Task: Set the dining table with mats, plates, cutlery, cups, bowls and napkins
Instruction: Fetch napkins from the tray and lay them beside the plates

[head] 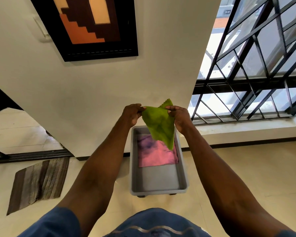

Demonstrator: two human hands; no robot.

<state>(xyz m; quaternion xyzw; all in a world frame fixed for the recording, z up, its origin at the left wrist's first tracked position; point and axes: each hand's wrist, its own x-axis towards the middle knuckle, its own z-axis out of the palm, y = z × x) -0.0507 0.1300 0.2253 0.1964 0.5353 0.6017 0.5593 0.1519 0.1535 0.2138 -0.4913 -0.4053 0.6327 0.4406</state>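
Green napkin held up over the bin.

The green napkin (158, 124) hangs in the air above a grey bin (158, 189) on the floor, its lower corner dangling over a pink cloth (158, 155) inside. The left hand (132, 113) and right hand (179, 116) each pinch an upper edge. A striped rug (38, 183) lies to the left; a framed picture (85, 26) hangs on the wall.
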